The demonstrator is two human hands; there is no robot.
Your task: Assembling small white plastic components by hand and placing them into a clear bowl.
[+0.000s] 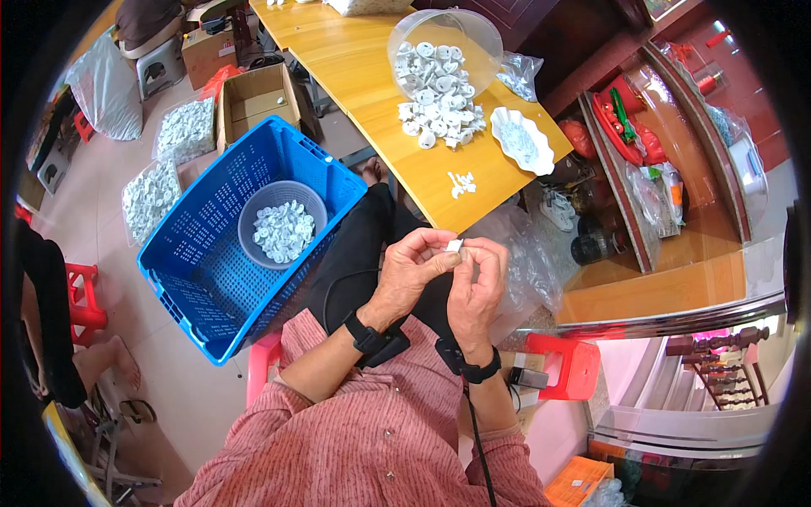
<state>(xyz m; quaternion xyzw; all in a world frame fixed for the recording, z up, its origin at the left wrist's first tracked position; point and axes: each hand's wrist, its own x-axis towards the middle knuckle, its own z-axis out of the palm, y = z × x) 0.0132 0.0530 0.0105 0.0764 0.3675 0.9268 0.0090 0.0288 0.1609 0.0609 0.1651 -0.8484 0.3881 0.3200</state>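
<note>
Close together in front of my lap, my left hand (414,269) and my right hand (476,275) both pinch a small white plastic part (454,246). Its finer shape is partly covered by my fingertips. Just beyond, on the yellow table (338,63), lie a few small white pieces (461,184). A tipped clear tub (481,51) spills round white plastic parts (435,93) over the tabletop. Beside them, a white scalloped dish (541,160) holds small pale pieces.
At my left, a blue plastic crate (221,291) holds a grey bowl (245,232) of small whitish parts. Bags of white parts (152,198) and an open cardboard box (291,106) sit behind it. Red stools (574,367) flank me. Another person's leg (106,363) shows at far left.
</note>
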